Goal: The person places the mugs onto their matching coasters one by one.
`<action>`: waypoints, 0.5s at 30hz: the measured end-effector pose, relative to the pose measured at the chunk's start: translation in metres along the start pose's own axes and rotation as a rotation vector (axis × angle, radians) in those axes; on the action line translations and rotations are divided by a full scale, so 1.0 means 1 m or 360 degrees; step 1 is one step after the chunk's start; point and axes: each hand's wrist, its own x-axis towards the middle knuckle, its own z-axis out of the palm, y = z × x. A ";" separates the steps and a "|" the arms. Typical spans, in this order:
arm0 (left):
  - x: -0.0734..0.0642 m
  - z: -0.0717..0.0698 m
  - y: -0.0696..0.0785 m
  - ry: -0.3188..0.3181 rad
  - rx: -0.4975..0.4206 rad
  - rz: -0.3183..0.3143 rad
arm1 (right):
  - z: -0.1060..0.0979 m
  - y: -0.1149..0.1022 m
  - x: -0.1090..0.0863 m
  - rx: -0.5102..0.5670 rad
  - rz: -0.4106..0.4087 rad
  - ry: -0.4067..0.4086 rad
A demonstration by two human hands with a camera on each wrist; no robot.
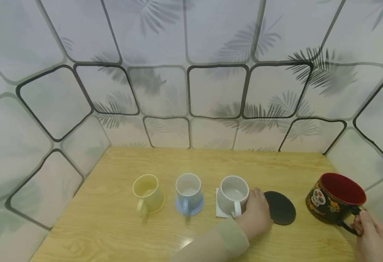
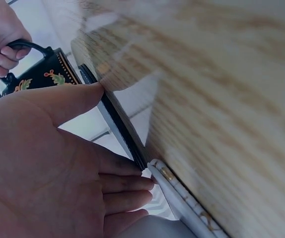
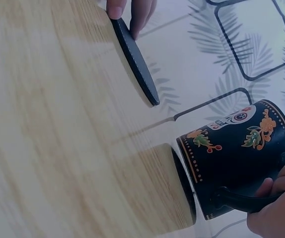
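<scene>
My right hand (image 1: 373, 233) grips the black handle of a large black mug (image 3: 237, 158) with a red inside, a painted skull and orange flowers. Whether the mug's base touches the table cannot be told. My left hand (image 1: 256, 214) lies between a white mug (image 1: 233, 193) and a round black coaster (image 1: 280, 208). In the left wrist view, the fingers of this hand are extended and its thumb reaches the black coaster's edge. That white mug stands on a square white coaster (image 1: 220, 211), partly covered by it.
Left of the white mug, a pale blue mug (image 1: 189, 191) stands on a blue coaster (image 1: 196, 210) and a yellow mug (image 1: 149, 196) on a yellow coaster (image 1: 162, 204). Everything sits on a wooden table (image 1: 113, 203). Patterned cloth walls (image 1: 211, 91) enclose its back and sides.
</scene>
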 end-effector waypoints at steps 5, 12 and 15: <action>0.000 0.000 0.000 -0.0020 0.0019 0.0013 | 0.002 -0.002 -0.007 -0.0027 0.0007 0.0011; 0.000 0.001 0.000 -0.0026 0.0035 0.0021 | 0.009 -0.007 -0.019 0.0126 0.0011 0.0081; 0.000 0.000 0.000 -0.0023 0.0034 0.0018 | 0.011 -0.008 -0.024 0.0236 -0.0019 0.0115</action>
